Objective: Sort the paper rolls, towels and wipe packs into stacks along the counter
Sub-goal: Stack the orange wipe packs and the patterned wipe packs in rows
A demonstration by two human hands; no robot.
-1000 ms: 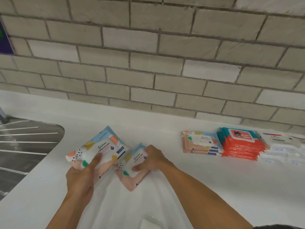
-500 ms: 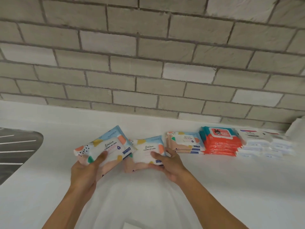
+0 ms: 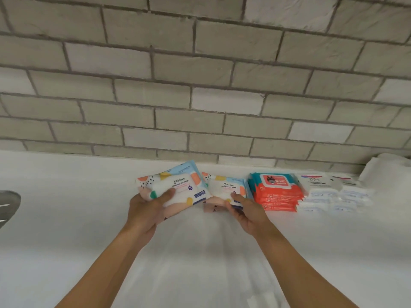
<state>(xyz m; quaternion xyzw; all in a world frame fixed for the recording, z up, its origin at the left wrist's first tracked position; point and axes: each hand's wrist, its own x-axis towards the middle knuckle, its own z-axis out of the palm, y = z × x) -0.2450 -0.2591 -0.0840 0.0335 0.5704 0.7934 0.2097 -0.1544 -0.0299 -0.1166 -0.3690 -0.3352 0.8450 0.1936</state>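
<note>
"CLEANING WET WIPES" on patterned pack (image 3: 178, 185), "Dove" on white pack (image 3: 315, 180)

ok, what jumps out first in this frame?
Centre: the left hand grips the left pack above the counter, the right hand the right pack at the pastel stack. Right of that, an orange stack and white packs line the brick wall.

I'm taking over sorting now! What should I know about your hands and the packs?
Left hand grips a pastel patterned plastic wipe pack, raised off the white counter.
Right hand holds a second patterned pack on top of the patterned stack.
Done: orange-and-teal pack stack and white packs lined up to its right, along the brick wall.
Left: let go of the right pack, then add the left one on top.
</note>
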